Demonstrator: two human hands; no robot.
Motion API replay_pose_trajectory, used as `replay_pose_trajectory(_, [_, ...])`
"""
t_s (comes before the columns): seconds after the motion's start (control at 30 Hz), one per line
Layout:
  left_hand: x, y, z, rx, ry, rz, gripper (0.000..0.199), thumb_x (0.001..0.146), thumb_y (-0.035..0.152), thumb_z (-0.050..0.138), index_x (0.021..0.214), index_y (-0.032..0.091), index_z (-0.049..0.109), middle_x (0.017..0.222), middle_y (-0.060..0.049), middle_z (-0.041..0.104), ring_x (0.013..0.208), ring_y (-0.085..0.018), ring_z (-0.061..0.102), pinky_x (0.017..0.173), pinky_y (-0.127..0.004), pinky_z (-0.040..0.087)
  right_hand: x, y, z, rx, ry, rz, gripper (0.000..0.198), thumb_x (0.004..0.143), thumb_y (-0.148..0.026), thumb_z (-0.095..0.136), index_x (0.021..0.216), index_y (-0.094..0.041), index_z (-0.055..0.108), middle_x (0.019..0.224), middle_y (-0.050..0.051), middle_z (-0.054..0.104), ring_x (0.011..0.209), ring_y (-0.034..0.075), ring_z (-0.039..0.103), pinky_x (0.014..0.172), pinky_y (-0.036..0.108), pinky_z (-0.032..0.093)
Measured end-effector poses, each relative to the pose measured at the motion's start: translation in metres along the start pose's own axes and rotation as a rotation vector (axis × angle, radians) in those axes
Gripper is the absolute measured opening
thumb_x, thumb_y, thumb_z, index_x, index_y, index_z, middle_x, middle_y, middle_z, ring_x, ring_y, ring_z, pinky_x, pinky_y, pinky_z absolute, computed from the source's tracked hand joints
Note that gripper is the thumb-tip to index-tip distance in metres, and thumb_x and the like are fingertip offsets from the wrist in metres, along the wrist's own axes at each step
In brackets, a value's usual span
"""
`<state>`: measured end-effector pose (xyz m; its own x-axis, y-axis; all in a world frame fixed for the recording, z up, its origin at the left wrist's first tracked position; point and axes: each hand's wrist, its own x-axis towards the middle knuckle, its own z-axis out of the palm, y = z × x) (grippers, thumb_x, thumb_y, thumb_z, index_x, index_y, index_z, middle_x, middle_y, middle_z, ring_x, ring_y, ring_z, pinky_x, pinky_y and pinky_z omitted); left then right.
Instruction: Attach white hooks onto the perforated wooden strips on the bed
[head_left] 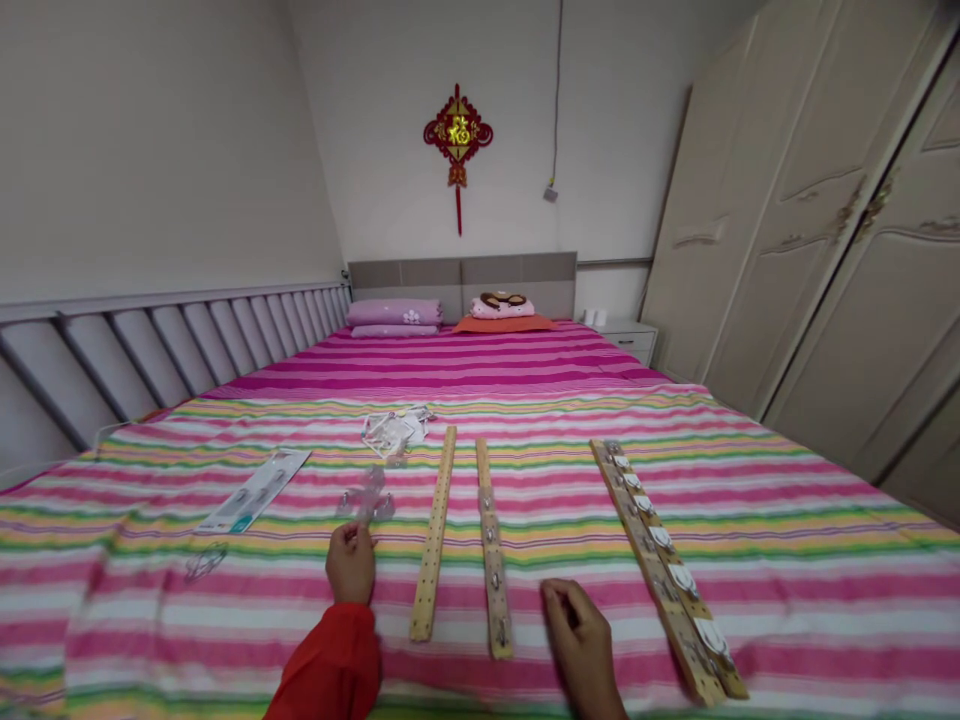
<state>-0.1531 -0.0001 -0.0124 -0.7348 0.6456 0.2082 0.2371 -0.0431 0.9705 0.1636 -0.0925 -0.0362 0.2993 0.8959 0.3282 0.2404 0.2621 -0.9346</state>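
Presently, the two hands are well apart from each other, above a bed sheet with pink, white, green and yellow stripes. The left hand, coming from a red sleeve, has its fingertips at the near end of a clear plastic piece with small hooks; I cannot tell surely if they pinch it. The right hand is curled and holds nothing that I can see; whether its fingertips meet is not clear. Between the hands lie a pale wooden strip with rows of dark dots and another wooden strip carrying metal hooks on clear pads. To the right, two wooden strips lie side by side, with white hooks along one.
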Motion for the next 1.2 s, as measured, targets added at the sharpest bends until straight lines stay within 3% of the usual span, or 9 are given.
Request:
replay_pose_trajectory(0.2, [-0.007, 0.006, -0.004, -0.249, -0.018, -0.091, 0.024, 0.064, 0.036, 0.060, 0.076, 0.019, 0.049, 0.068, 0.000, 0.064, 0.055, -0.014, 0.063, 0.054, -0.025, 0.047, 0.000, -0.003, 0.000, 0.012, 0.020, -0.009, 0.030, 0.081, -0.044, 0.057, 0.078, -0.016, 0.066, 0.070, 0.005, 0.065, 0.062, 0.018, 0.056, 0.058, 0.026, 0.044])
replay_pose_trajectory(0.53, [-0.026, 0.019, -0.022, -0.367, -0.148, -0.264, 0.031, 0.052, 0.036, 0.069, 0.072, 0.015, 0.056, 0.066, -0.001, 0.066, 0.050, -0.010, 0.055, 0.046, -0.021, 0.039, 0.001, -0.004, 0.000, 0.055, 0.016, 0.044, 0.029, 0.081, -0.042, 0.056, 0.077, -0.016, 0.066, 0.068, 0.004, 0.063, 0.062, 0.018, 0.053, 0.057, 0.026, 0.042])
replay_pose_trajectory(0.63, [-0.043, 0.030, -0.020, -0.402, -0.255, -0.310, 0.032, 0.051, 0.035, 0.072, 0.071, 0.016, 0.055, 0.061, 0.001, 0.064, 0.047, -0.007, 0.049, 0.044, -0.019, 0.035, 0.004, -0.014, -0.002, 0.110, 0.011, 0.114, 0.029, 0.079, -0.043, 0.058, 0.074, -0.015, 0.066, 0.064, 0.003, 0.060, 0.061, 0.017, 0.051, 0.056, 0.026, 0.040])
replay_pose_trajectory(0.83, [-0.073, 0.067, -0.007, -0.335, -0.595, -0.315, 0.032, 0.055, 0.037, 0.073, 0.073, 0.016, 0.057, 0.060, 0.002, 0.061, 0.049, -0.007, 0.047, 0.047, -0.019, 0.036, 0.015, -0.024, -0.002, 0.278, -0.009, 0.252, 0.028, 0.071, -0.043, 0.066, 0.067, -0.016, 0.063, 0.056, -0.002, 0.053, 0.054, 0.013, 0.044, 0.050, 0.024, 0.035])
replay_pose_trajectory(1.0, [-0.094, 0.093, 0.006, -0.250, -0.698, -0.313, 0.035, 0.054, 0.041, 0.071, 0.076, 0.017, 0.058, 0.058, 0.003, 0.058, 0.049, -0.008, 0.046, 0.048, -0.021, 0.036, 0.023, -0.040, 0.008, 0.452, -0.144, 0.325, 0.030, 0.070, -0.045, 0.069, 0.067, -0.016, 0.063, 0.053, -0.003, 0.054, 0.044, 0.009, 0.039, 0.042, 0.022, 0.030])
replay_pose_trajectory(1.2, [-0.104, 0.105, 0.023, -0.135, -0.788, -0.235, 0.038, 0.051, 0.045, 0.069, 0.076, 0.017, 0.062, 0.060, 0.000, 0.061, 0.058, -0.015, 0.055, 0.052, -0.025, 0.041, 0.034, -0.071, 0.022, 0.574, -0.272, 0.383, 0.034, 0.067, -0.045, 0.073, 0.084, -0.015, 0.070, 0.059, -0.001, 0.059, 0.045, 0.009, 0.048, 0.041, 0.021, 0.035])
